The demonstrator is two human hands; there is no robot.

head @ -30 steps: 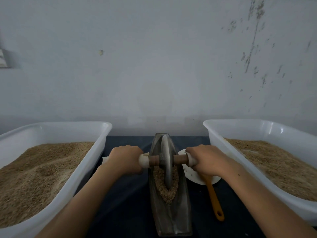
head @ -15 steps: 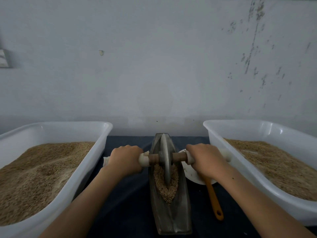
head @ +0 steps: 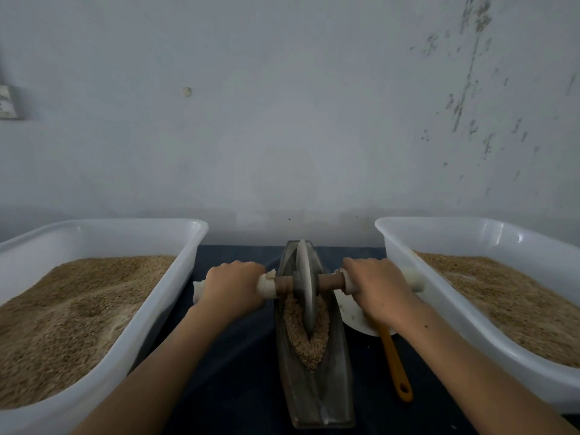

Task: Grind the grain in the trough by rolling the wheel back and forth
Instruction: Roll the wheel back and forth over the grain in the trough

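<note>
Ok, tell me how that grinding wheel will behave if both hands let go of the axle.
The wheel stands on a thin edge in the trough, so it would probably tip sideways. It looks like stone or metal, likely heavy. The grain heaped around it might check rolling.

Dim, flat light is falling over the whole view, with a grey-blue cast on the wall (head: pixel 282 120). Soft glare is showing on the inner wall of the right tub (head: pixel 489 237), near the table's right edge. The dark table (head: pixel 238 356) is swallowing detail, and only faint shadows are lying under the forearms. Wide-angle distortion is bowing both tubs outward toward the frame's sides. The picture is looking soft and smeared throughout, grain texture blurring toward the lower corners.
</note>
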